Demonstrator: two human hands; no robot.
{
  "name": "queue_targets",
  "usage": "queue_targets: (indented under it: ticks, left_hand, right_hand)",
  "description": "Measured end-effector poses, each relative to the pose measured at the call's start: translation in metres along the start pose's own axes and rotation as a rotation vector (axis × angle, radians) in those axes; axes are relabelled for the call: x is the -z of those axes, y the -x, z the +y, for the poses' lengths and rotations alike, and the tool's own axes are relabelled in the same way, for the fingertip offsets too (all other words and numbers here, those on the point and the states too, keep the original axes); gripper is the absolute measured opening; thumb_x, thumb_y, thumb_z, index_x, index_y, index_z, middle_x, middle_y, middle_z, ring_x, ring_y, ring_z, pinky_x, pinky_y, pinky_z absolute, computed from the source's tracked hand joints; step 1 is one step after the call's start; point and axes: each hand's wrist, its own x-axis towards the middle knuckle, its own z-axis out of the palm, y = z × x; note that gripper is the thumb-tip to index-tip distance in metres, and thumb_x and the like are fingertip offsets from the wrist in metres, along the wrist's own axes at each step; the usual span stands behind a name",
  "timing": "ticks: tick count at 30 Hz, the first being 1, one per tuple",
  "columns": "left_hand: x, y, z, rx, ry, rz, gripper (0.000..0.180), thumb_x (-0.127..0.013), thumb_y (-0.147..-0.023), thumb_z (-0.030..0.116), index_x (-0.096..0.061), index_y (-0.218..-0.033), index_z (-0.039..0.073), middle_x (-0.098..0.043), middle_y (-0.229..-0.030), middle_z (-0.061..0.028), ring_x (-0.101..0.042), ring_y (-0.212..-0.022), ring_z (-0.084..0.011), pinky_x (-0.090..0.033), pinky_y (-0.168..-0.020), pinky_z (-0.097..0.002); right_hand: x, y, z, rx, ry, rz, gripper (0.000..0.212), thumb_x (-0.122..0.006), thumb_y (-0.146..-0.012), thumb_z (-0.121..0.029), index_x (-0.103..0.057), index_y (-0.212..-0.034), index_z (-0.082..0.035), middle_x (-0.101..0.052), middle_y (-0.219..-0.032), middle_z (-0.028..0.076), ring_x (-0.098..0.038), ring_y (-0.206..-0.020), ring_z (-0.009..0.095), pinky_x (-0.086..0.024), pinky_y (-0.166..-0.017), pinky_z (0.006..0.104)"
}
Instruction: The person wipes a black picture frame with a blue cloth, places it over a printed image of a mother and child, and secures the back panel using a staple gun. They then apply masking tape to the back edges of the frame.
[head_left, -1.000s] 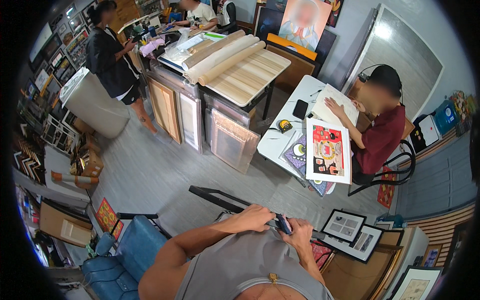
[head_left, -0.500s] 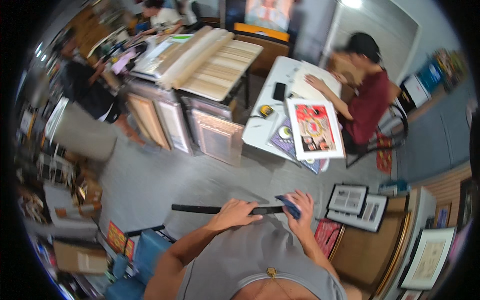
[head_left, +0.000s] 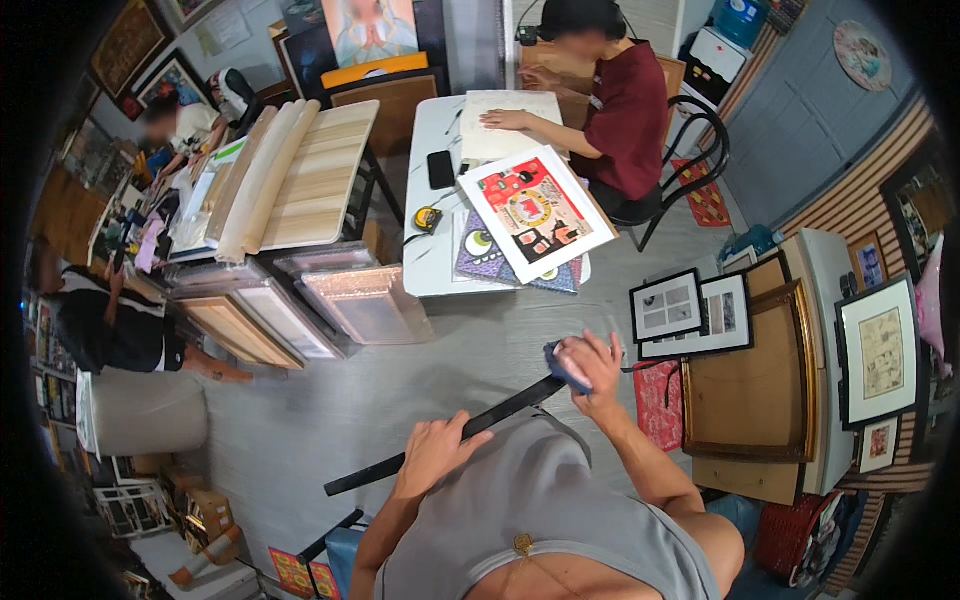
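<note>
A long, narrow black strip, which looks like a length of frame moulding, slants across in front of my grey top, its right end higher than its left. My left hand grips it left of its middle, with the thumb lying along the strip. At the upper right end, my right hand holds a bunched dark blue cloth against the strip. Some of that hand's fingers stand apart from the cloth.
Ahead, a white table bears a matted red print, a phone and a tape measure; a person in maroon sits there. Frames lean at right. Left stand a wood-topped table, framed panels and a grey bin. Two other people are farther left.
My view has swung to the right. The black strip, nearly level before, now slants up to the right. My right hand and the cloth are at its raised end.
</note>
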Motion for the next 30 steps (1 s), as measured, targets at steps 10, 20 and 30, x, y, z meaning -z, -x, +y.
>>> queue_targets:
  ticks: [10,20,30]
  left_hand:
    - [0.027,0.025,-0.024,0.028,0.035,0.180,0.043,-0.072,-0.076,0.046,-0.058,-0.079,0.005,-0.058,-0.057,-0.0128,-0.060,-0.057,-0.0336,-0.045,-0.053,-0.0401]
    - [0.101,0.184,-0.075,0.358,0.097,0.670,0.034,-0.081,-0.061,0.025,-0.055,-0.072,0.005,-0.050,-0.052,-0.0074,-0.052,-0.046,-0.0267,-0.041,-0.049,-0.0328]
    - [0.102,0.419,-0.127,0.853,0.389,1.295,0.044,-0.074,-0.070,0.040,-0.050,-0.073,0.003,-0.038,-0.058,0.0030,-0.035,-0.052,-0.0073,-0.028,-0.047,-0.0238]
  right_hand:
    - [-0.051,-0.001,-0.012,-0.834,-1.021,0.385,0.045,-0.051,-0.097,-0.033,-0.049,-0.124,0.003,-0.055,-0.122,0.011,-0.051,-0.112,0.021,-0.037,-0.100,0.0351]
    - [-0.213,-0.038,-0.047,-0.534,-1.066,-0.010,0.051,-0.048,-0.097,-0.038,-0.050,-0.121,0.007,-0.059,-0.115,0.014,-0.053,-0.108,0.022,-0.038,-0.097,0.0360]
    - [-0.442,-0.151,-0.227,-0.569,-0.681,-0.461,0.074,-0.053,-0.087,-0.061,-0.064,-0.090,0.012,-0.066,-0.083,0.018,-0.061,-0.082,0.027,-0.046,-0.079,0.0384]
